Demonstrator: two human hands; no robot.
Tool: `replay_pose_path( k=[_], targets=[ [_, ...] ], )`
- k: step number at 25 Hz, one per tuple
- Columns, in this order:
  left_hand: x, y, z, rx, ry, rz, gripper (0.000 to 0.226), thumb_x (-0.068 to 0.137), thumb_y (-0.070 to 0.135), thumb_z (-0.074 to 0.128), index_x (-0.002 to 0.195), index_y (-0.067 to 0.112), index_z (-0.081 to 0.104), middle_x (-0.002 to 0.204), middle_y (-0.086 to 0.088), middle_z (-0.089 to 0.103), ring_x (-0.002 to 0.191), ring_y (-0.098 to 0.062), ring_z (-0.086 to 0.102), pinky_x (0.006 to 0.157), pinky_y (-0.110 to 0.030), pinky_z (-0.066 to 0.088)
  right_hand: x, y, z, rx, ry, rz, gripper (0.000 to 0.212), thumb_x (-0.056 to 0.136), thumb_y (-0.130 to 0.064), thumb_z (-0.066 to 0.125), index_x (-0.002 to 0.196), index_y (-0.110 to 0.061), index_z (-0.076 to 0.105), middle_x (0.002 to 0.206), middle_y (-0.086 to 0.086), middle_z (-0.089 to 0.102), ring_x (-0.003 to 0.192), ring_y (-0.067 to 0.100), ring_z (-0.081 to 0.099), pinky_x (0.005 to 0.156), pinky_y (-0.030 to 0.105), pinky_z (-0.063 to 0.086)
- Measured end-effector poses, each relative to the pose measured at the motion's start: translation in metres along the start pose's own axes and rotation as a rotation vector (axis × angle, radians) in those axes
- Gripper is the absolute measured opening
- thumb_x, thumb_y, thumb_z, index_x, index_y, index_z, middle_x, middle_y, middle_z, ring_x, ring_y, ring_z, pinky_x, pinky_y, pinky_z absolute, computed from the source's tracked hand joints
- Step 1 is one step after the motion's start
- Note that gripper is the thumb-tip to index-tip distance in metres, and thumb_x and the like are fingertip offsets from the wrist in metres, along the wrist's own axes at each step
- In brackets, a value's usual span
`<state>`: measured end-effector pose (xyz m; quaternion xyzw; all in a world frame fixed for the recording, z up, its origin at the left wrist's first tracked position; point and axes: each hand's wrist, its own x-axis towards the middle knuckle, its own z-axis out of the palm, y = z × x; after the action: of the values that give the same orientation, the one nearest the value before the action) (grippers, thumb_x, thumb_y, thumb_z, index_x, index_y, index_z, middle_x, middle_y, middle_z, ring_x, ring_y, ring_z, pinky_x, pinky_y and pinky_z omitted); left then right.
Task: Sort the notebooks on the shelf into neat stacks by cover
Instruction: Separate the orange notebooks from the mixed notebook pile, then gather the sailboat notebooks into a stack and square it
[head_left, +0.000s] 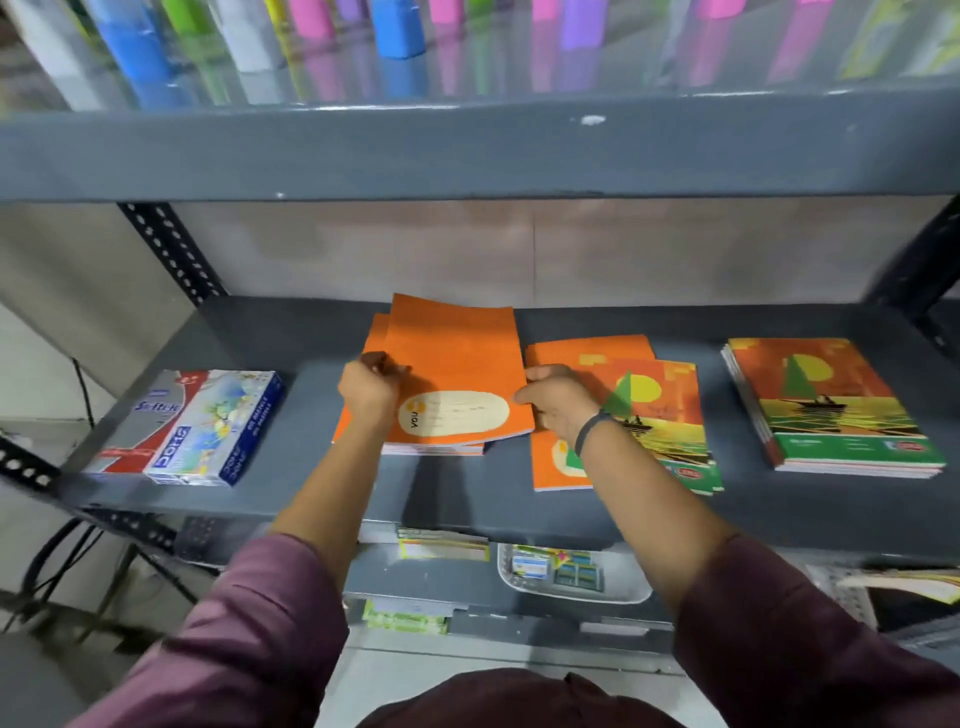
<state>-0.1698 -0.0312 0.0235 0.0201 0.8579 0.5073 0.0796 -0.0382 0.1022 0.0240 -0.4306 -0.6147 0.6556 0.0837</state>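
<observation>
An orange notebook (457, 364) with a cream oval label is held over a small orange stack (434, 448) in the middle of the grey shelf (311, 395). My left hand (370, 387) pinches its left edge and my right hand (558, 402) grips its right edge; the book's far end tilts up. To the right lies a loose pile: a sailboat-cover notebook (660, 415) on top of orange notebooks (589, 349). A neat stack of sailboat-cover notebooks (831, 405) sits at the far right.
Two boxed packs (192, 426) lie at the shelf's left end. The upper shelf's thick edge (467, 150) overhangs close above, with coloured bottles on it. A lower shelf holds a white tray (571, 571) and small packets. Perforated metal uprights stand at both sides.
</observation>
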Motion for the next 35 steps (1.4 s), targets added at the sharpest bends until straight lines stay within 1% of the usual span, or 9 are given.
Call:
replay_pose_path(
  k=[3,8,14,17,20,26,28,32,35],
  targets=[
    [0.02,-0.008,-0.017,0.064,0.011,0.022,0.016,0.081,0.005,0.059,0.093,0.0,0.069,0.088,-0.016,0.064,0.092,-0.034,0.06,0.084,-0.032,0.047,0.006,-0.002,0.034,-0.032,0.028,-0.014,0.05,0.081,0.016,0.057,0.129,0.011,0.041,0.134,0.025,0.051,0.116,0.027,0.054,0.093,0.035,0.047],
    [0.037,-0.021,-0.016,0.335,-0.023,0.092,0.025,0.086,0.011,0.05,0.105,0.01,0.067,0.118,-0.02,0.061,0.107,-0.038,0.058,0.086,-0.042,0.048,0.022,0.017,0.054,-0.239,0.127,-0.039,0.034,0.077,0.008,0.061,0.11,0.014,0.055,0.121,0.031,0.06,0.112,0.038,0.06,0.096,0.053,0.049],
    [0.022,-0.024,-0.008,0.504,0.109,0.228,0.034,0.085,0.008,0.047,0.116,0.007,0.061,0.121,-0.019,0.053,0.114,-0.038,0.046,0.089,-0.046,0.043,0.006,0.013,0.037,-0.452,0.155,-0.153,0.039,0.084,-0.009,0.065,0.117,0.008,0.057,0.123,0.021,0.063,0.113,0.035,0.059,0.098,0.037,0.047],
    [-0.01,-0.014,0.014,0.421,0.084,0.518,0.037,0.082,0.011,0.051,0.118,0.01,0.06,0.114,-0.02,0.058,0.104,-0.039,0.051,0.088,-0.044,0.042,-0.001,0.017,0.003,-0.604,0.485,-0.275,0.036,0.087,-0.019,0.057,0.122,-0.01,0.059,0.128,0.013,0.061,0.118,0.03,0.055,0.096,0.035,0.044],
    [-0.059,-0.002,0.058,0.262,-0.174,0.64,0.037,0.084,0.005,0.048,0.119,0.007,0.06,0.116,-0.02,0.062,0.108,-0.037,0.053,0.093,-0.039,0.04,-0.009,0.037,-0.043,-0.669,0.803,-0.23,0.043,0.084,-0.019,0.053,0.127,-0.017,0.054,0.134,0.012,0.051,0.126,0.034,0.042,0.1,0.043,0.035],
    [-0.134,0.011,0.121,0.178,-0.51,0.452,0.039,0.088,0.004,0.045,0.127,0.003,0.051,0.122,-0.021,0.063,0.11,-0.038,0.057,0.094,-0.04,0.046,-0.019,0.065,-0.104,-0.646,0.742,0.03,0.053,0.084,-0.037,0.057,0.13,-0.014,0.046,0.132,0.022,0.047,0.126,0.039,0.037,0.102,0.048,0.033],
    [-0.143,0.017,0.132,0.17,-0.515,0.358,0.036,0.09,0.007,0.044,0.125,0.004,0.052,0.122,-0.02,0.062,0.113,-0.039,0.056,0.096,-0.041,0.046,-0.017,0.068,-0.113,-0.609,0.707,-0.017,0.053,0.082,-0.039,0.062,0.128,-0.014,0.049,0.13,0.021,0.051,0.125,0.04,0.04,0.101,0.047,0.036],
    [-0.15,0.034,0.149,-0.134,-0.421,-0.081,0.034,0.092,0.021,0.047,0.121,0.005,0.053,0.123,-0.018,0.061,0.115,-0.035,0.055,0.097,-0.037,0.044,-0.016,0.066,-0.119,-0.585,0.723,-0.093,0.05,0.079,-0.035,0.069,0.122,-0.012,0.056,0.126,0.018,0.057,0.122,0.038,0.044,0.097,0.044,0.04],
    [-0.147,0.043,0.159,-0.361,-0.341,-0.328,0.034,0.083,0.011,0.053,0.116,0.004,0.057,0.11,-0.014,0.065,0.102,-0.03,0.06,0.089,-0.035,0.044,-0.011,0.063,-0.131,-0.638,0.691,-0.178,0.048,0.079,-0.029,0.069,0.12,-0.008,0.057,0.124,0.016,0.061,0.12,0.035,0.049,0.099,0.041,0.041]
  ],
)
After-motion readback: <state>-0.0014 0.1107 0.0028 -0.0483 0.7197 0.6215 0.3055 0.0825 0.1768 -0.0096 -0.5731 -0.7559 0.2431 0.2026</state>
